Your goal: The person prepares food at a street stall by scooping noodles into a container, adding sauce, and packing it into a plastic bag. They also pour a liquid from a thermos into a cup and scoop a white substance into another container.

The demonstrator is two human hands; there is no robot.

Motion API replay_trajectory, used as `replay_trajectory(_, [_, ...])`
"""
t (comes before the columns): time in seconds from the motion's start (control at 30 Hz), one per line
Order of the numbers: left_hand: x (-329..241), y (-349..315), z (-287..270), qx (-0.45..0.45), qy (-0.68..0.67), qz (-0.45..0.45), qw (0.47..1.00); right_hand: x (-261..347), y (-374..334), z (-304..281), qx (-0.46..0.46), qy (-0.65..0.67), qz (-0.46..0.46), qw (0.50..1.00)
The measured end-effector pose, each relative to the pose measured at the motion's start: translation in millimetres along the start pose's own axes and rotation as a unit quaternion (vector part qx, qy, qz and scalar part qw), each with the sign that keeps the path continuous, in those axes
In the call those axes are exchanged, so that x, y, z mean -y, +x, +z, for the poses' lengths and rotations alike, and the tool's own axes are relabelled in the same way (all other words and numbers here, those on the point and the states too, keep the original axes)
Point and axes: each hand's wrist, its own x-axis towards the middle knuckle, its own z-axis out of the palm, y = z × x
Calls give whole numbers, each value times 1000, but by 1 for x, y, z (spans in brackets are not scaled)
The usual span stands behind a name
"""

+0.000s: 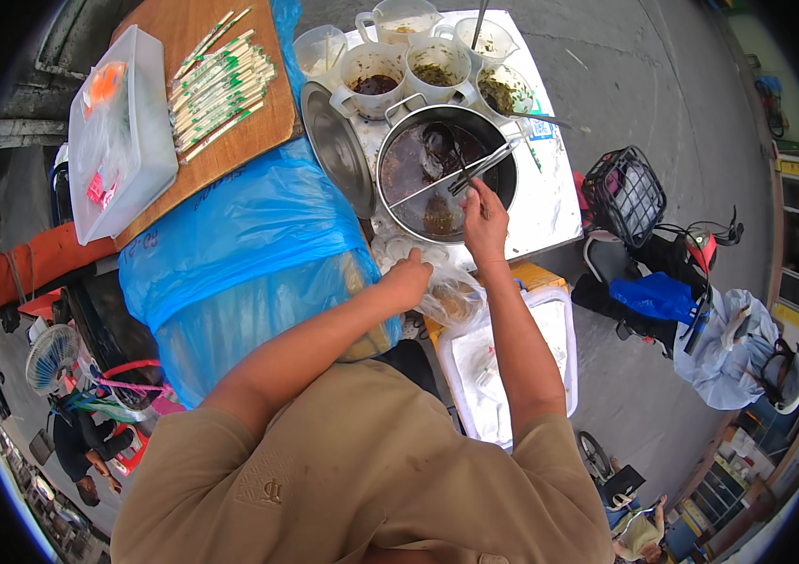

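My right hand (485, 224) is closed on the dark handle of a ladle (463, 171), above a metal pot (508, 180). Brown liquid partly fills the pot, and the ladle's head is down in it. A straight metal bar crosses the pot's mouth. My left hand (406, 282) is closed on a clear plastic bag (443, 285), just off the pot's near side. Something brownish shows through the bag, too blurred to name. A round metal lid (338, 150) leans at the pot's left side.
Several plastic jugs (373, 64) with dark and green contents stand behind the pot on a white table (550, 199). Wrapped chopsticks (222, 99) and a plastic bin (150, 150) occupy a wooden board at left. Blue plastic (249, 254) covers a bulky item. A white-lined box (460, 371) sits near my right forearm.
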Motion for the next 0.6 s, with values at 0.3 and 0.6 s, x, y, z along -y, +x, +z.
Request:
replay_trajectory(0.3, [14,10,1,19,-88,-7,996,-15,-9,28,-56,284,242,926])
replay_trajectory(0.6, [20,21,5,7,-118,-42,992,30,-38,-22,-59,310,222,922])
